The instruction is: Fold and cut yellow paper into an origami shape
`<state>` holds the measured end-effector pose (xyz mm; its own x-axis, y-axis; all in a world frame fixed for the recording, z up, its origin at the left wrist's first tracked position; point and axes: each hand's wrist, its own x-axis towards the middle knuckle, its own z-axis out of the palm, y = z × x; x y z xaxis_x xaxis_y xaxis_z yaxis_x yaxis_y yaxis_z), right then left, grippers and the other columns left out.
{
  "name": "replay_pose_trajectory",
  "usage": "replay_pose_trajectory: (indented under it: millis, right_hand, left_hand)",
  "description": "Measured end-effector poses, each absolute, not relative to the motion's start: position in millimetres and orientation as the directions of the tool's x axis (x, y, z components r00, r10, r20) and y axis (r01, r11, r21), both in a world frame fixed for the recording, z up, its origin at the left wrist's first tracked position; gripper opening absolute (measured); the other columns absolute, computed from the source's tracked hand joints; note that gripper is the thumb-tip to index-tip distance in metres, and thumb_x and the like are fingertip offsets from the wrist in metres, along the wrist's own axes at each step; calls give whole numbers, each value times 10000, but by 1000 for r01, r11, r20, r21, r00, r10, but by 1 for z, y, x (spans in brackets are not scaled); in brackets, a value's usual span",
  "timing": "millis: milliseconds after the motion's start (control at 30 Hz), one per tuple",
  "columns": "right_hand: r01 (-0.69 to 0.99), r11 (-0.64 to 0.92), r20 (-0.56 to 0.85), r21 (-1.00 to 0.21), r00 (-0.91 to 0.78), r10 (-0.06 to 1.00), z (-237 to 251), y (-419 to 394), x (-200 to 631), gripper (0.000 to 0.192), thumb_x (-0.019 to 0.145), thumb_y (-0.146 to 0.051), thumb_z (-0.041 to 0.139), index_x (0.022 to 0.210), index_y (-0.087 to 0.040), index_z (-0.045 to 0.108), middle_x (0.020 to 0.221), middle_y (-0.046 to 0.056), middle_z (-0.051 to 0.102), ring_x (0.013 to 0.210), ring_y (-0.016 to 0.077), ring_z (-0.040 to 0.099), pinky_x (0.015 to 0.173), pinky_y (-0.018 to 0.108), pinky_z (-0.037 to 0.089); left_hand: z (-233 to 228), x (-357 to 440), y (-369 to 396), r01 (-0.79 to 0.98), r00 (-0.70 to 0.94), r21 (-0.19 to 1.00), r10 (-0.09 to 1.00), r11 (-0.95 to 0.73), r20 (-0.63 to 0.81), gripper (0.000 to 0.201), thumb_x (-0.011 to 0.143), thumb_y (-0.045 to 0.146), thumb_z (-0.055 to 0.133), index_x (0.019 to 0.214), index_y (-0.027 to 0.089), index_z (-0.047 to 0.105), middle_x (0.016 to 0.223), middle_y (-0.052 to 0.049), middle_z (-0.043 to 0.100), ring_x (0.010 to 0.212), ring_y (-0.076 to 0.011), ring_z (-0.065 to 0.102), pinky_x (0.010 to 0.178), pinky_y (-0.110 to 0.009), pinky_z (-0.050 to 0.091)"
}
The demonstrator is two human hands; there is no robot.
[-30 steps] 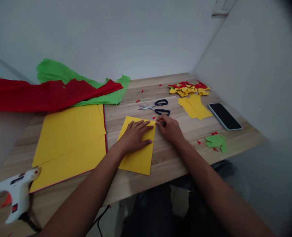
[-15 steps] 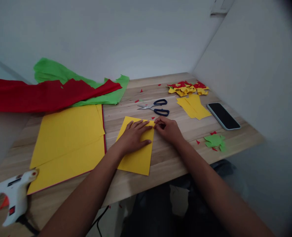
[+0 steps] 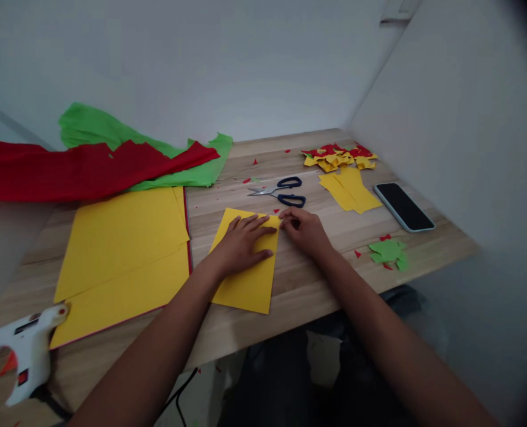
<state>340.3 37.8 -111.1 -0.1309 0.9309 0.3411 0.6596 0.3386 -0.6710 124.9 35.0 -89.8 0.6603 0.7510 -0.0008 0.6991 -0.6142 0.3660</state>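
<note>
1. The left hand (image 3: 241, 243) is laid palm-down, fingers spread and released, on the small yellow rectangular paper sheet (image 3: 248, 284), which lies flat at the near middle of the pale wooden bench (image 3: 317, 279).
2. The left forearm is stretched forward from the lower left.
3. The right hand (image 3: 305, 230) is set at the sheet's far right corner, fingers curled together at the edge; whether the corner is pinched cannot be told.
4. The black-handled metal scissors (image 3: 281, 191) are seen just beyond the right hand, untouched.
5. A black rectangular phone (image 3: 403, 206) is placed well to the right.
</note>
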Motion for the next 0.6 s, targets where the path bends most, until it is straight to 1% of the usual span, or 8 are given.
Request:
replay_pose_trajectory:
  millis: [67,167,267,367,500,600]
  right_hand:
    - [689,334,349,-643,-124,929,-112,40,340,167,818,-159,587,961,-209,657,837,40,691,837,221,623,789,338,472]
    - [714,338,338,-613,-150,929,-115,43,339,166,794,-168,633,951,-213,656,807,26,650,828,227,594,809,351,457]
    - [733,309,330,-606,-121,936,-117,47,337,178,826,-124,571,961,-203,655,861,44,651,850,225,593,819,352,452]
    - [740,276,322,-613,-84,943,-118,47,337,197,847,-114,544,992,-194,650,887,50,655,848,214,599,807,337,455]
    - [733,269,289,-624,-104,952,-116,47,338,219,812,-152,641,1023,-213,649,821,5,655,803,191,607,775,302,459]
    - [744,215,254,-632,-64,965,-115,52,336,218,802,-154,653,1009,-220,661,810,2,665,762,188,610,737,301,458]
  left_hand:
    - [-90,125,35,696,653,385,757,-606,11,463,870,445,628,1301,282,579,1567,-52,420,1463,-306,310,1194,-542,189]
    - [-90,125,35,693,650,404,760,-597,9,438,854,419,652,1259,264,590,1559,-60,431,1461,-309,314,1196,-548,184]
    - [-90,126,35,695,650,396,760,-601,12,431,858,415,646,1256,260,589,1558,-64,431,1459,-313,316,1194,-551,189]
    - [-90,126,35,698,648,381,761,-606,23,425,867,421,637,1258,263,589,1558,-61,431,1457,-312,320,1191,-554,196]
    - [-90,126,34,697,652,376,758,-611,23,427,865,419,638,1262,271,586,1553,-55,439,1455,-311,324,1188,-547,210]
    - [-91,126,34,697,652,375,758,-611,25,432,869,415,633,1272,268,581,1555,-55,436,1453,-312,326,1191,-549,204]
